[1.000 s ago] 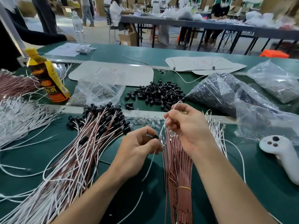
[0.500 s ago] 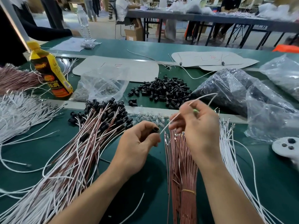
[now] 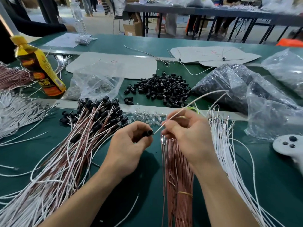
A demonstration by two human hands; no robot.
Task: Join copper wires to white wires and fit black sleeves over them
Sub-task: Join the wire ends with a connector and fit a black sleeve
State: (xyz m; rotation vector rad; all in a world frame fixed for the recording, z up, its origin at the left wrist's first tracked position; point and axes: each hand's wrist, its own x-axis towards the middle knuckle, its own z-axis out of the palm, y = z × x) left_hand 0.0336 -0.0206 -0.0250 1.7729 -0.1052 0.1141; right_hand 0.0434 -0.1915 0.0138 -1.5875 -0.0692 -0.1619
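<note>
Btwn hands, white wire point(image 3: 188, 106) — slants up-right, black sleeve point(image 3: 148, 133)

Two hands point(image 3: 129, 145) point(image 3: 188, 135), one yellow bottle point(image 3: 39, 68), one controller point(image 3: 288, 146).

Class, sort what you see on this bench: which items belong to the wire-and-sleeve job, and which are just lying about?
Job: black sleeve in left hand, white wire in right hand, copper wire bundle, sleeve pile.
Lying about: yellow bottle, white controller, water bottle.
</note>
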